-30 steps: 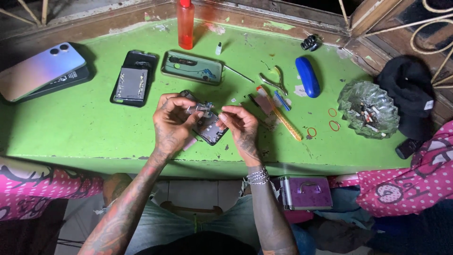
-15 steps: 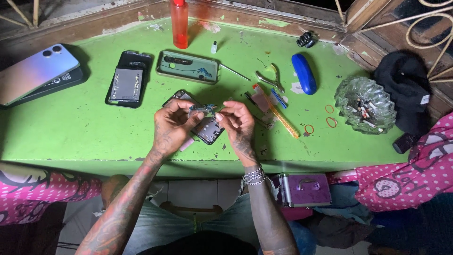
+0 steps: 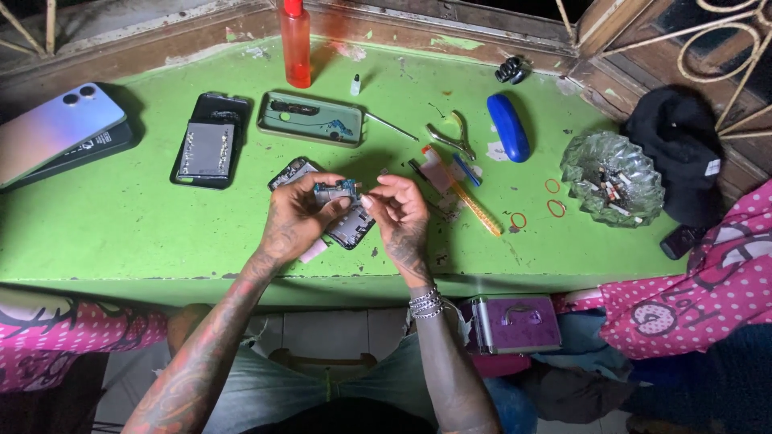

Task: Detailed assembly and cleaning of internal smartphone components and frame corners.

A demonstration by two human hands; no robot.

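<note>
From the head camera, both hands met at the centre of the green painted counter [image 3: 96, 241]. The left hand [image 3: 293, 217] pinched a small blue-grey circuit board [image 3: 336, 190] in its grip, above the opened dark phone body [image 3: 350, 227] — the right hand [image 3: 402, 213] had its fingertips pressed together on the board's 3 o'clock edge. At 12 o'clock lay a green phone frame [image 3: 314, 120]; at 10 o'clock, a black phone with exposed battery [image 3: 207, 149]. The phone stood well disassembled — the board out, reassembly apparently all left.
</note>
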